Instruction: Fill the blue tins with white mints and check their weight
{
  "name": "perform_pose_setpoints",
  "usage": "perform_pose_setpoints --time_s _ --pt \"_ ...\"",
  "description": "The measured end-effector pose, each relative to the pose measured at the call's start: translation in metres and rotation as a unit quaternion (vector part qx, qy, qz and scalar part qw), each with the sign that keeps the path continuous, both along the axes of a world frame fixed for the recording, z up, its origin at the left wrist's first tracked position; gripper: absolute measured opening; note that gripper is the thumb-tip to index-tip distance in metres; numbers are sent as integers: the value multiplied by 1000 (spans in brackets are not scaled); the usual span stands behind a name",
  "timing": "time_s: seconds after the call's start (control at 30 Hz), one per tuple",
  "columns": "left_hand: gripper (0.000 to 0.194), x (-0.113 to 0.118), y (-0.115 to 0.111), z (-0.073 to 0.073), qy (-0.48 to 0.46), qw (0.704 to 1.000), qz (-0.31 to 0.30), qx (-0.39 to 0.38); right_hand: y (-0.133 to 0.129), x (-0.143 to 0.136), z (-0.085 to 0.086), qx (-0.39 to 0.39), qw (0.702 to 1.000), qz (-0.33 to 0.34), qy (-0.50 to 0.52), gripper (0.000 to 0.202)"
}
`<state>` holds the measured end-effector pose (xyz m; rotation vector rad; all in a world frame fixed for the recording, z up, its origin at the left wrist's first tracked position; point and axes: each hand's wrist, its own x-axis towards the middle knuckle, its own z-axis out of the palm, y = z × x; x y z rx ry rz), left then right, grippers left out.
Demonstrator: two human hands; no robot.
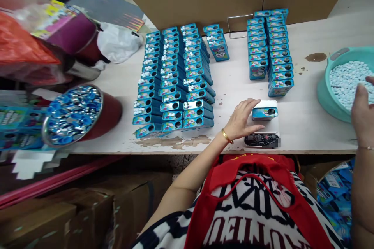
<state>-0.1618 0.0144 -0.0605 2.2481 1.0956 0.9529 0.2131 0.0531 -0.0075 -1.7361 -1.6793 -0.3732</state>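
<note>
My left hand (242, 118) is open beside a small blue box (264, 113), thumb and fingers spread around its left end; I cannot tell whether they touch it. The box lies on a white digital scale (271, 127) with a black display panel, and a white pellet shows at its right end. At the right edge, my right hand (363, 118) is by a turquoise basin (324, 99) of small white candy pellets (347, 79). Its thumb and a fingertip are apart; the other fingers are cut off by the frame.
Blue boxes (172, 105), many topped with white pellets, stand in rows left of the scale. More blue boxes (279, 58) stand behind it. A red bucket (112, 113) holds blue-and-silver pieces at left. Cardboard (198, 4) closes off the back.
</note>
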Motion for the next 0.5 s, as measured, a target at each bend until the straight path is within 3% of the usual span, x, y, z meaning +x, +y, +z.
perform_pose_setpoints --time_s 0.1,0.2,0.33,0.5 --pt "83 6 3 -9 -5 1000 2 -9 -35 -68 1 29 988 148 15 32" --pt "77 10 2 -14 -16 1000 13 -15 -59 -121 -18 -4 966 256 28 37" --pt "69 13 0 -14 -23 1000 17 -14 -60 -152 -40 -18 959 268 93 20" --pt "65 14 -2 -13 -3 1000 13 -23 -43 -166 -38 -36 949 286 125 9"
